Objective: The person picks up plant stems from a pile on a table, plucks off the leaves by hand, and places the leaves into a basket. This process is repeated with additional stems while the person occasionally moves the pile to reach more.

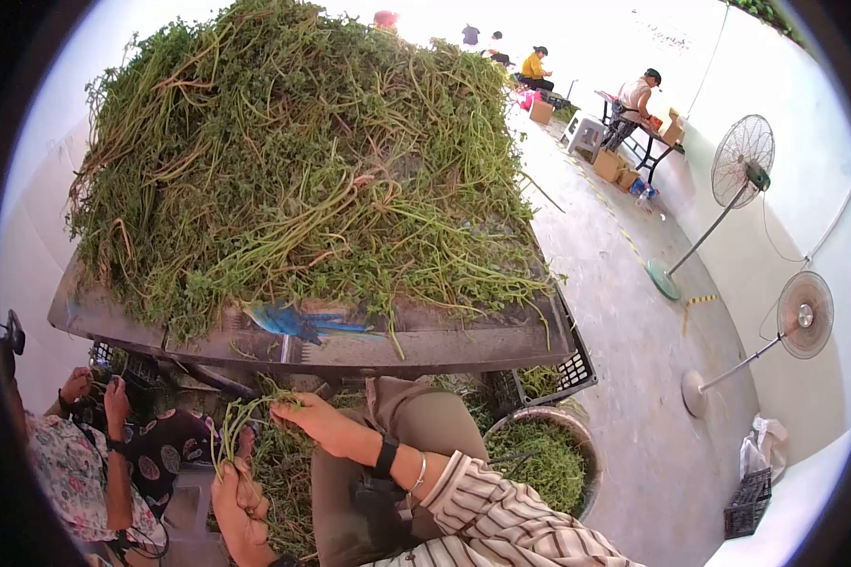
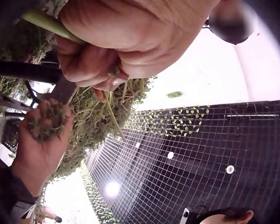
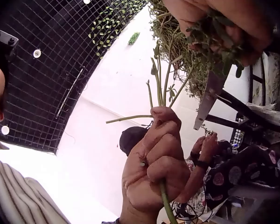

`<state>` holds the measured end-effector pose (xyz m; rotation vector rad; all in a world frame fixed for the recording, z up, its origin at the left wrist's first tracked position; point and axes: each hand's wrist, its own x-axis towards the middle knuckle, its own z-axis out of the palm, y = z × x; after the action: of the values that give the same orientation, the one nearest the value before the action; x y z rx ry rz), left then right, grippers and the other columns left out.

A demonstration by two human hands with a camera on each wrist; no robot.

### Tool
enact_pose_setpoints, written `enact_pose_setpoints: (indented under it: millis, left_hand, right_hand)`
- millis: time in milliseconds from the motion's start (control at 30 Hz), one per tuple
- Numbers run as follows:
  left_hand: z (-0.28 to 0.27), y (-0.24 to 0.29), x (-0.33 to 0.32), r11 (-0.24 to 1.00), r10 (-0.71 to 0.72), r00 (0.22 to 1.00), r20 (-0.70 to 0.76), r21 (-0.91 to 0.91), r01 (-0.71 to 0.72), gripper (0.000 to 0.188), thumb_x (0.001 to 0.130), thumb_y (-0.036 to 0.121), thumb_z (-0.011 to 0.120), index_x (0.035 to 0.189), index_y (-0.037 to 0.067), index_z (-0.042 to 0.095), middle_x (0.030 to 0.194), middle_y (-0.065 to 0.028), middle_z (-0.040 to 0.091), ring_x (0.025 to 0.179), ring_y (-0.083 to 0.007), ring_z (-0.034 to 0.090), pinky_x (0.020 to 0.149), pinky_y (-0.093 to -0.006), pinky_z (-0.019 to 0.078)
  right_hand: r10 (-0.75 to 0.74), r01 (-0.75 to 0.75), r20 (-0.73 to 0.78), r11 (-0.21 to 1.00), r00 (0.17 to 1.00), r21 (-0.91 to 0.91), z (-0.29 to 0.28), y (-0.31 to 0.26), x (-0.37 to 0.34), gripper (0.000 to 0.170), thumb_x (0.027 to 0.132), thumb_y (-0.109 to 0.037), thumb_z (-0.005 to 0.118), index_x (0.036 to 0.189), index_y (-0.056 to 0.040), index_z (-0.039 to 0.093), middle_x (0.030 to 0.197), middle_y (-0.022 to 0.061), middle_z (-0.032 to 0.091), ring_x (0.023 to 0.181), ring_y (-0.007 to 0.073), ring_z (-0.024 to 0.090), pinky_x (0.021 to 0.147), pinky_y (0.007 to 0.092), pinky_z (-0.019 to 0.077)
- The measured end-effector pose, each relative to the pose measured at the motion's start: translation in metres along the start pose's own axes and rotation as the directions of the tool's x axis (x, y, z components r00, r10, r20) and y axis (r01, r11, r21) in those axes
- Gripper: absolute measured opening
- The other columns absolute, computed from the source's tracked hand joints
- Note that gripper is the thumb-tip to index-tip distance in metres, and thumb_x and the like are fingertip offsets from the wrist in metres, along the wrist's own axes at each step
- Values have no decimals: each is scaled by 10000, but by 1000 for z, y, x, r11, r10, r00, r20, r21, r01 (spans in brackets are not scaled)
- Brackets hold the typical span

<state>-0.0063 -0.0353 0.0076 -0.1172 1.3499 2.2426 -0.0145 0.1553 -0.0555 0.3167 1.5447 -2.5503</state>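
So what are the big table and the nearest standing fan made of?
The table looks like dull, dark board with a visible seam, maybe wood or plastic. The nearest standing fan seems mostly smooth painted metal, judging by its thin wire cage and slim pole.

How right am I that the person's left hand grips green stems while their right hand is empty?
Not quite: the right hand isn't empty. The right wrist view shows it holding leafy sprigs. The left hand does grip green stems, as you said.
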Motion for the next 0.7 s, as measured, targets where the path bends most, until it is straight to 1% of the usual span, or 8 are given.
enact_pose_setpoints:
  millis: [267, 367, 433, 467, 500, 533, 633, 700]
  left_hand:
    - [-3, -3, -3, 1000, -2, 998, -58, -9, 1, 196, 932, 247, 460, 886, 58, 486, 508, 57, 306, 372, -23, 208, 324, -195, 142]
    - [-1, 0, -4, 999, -23, 999, -40, 39, 25, 190, 937, 247, 451, 904, 66, 499, 522, 48, 308, 391, -50, 216, 347, -212, 170]
    - [-2, -2, -2, 996, -24, 1000, 19, 83, 23, 183, 940, 244, 445, 918, 76, 514, 539, 39, 309, 415, -74, 228, 373, -227, 198]
    - [-5, -5, -1, 996, -53, 998, -26, 74, 55, 191, 938, 252, 451, 923, 74, 518, 530, 47, 303, 413, -60, 220, 370, -220, 190]
    - [-2, -5, 2, 993, -90, 993, -81, 66, 95, 199, 936, 260, 456, 928, 72, 522, 522, 55, 296, 411, -45, 212, 368, -213, 183]
    - [0, -5, 6, 994, -79, 994, -69, 65, 84, 199, 936, 260, 456, 928, 72, 522, 522, 55, 296, 411, -45, 212, 368, -213, 183]
    - [-2, -3, -1, 996, -79, 996, -39, 42, 80, 203, 931, 259, 468, 931, 65, 528, 524, 52, 309, 409, -49, 221, 367, -215, 189]
    - [4, -1, -4, 997, -67, 995, -77, 21, 69, 194, 926, 253, 481, 926, 64, 528, 527, 54, 312, 410, -47, 219, 368, -215, 191]
  right_hand:
    - [-21, 22, 35, 1000, 999, -21, 1, 4, -2, 216, 922, -251, 487, 819, -63, 517, 775, -42, 491, 728, 69, 403, 672, 232, 347]
    - [-68, 70, 37, 996, 997, -47, 2, 5, -3, 202, 914, -249, 502, 884, -55, 552, 784, -39, 501, 727, 70, 409, 668, 233, 350]
    - [-113, 116, -35, 990, 993, 77, 10, 0, -8, 240, 905, -280, 518, 973, -58, 583, 782, -34, 512, 723, 71, 419, 654, 228, 345]
    - [-153, 155, -34, 987, 988, 49, 8, -8, -7, 240, 905, -280, 518, 973, -58, 583, 782, -34, 512, 723, 71, 419, 654, 228, 345]
    - [18, -18, -65, 1000, 998, -5, 7, -14, -7, 266, 900, -298, 524, 1010, -64, 585, 793, -32, 524, 733, 73, 432, 662, 228, 352]
    - [202, -207, -104, 977, 974, -39, 6, -17, -8, 295, 895, -316, 531, 1047, -69, 588, 804, -30, 537, 742, 75, 444, 669, 229, 359]
    - [213, -212, -10, 970, 977, -121, -2, -16, -8, 320, 884, -347, 546, 1024, -64, 591, 837, -27, 553, 776, 78, 464, 710, 232, 377]
    - [190, -191, -16, 978, 982, -86, -5, -2, -3, 295, 883, -336, 552, 990, -65, 600, 820, -30, 549, 719, 67, 447, 653, 221, 368]
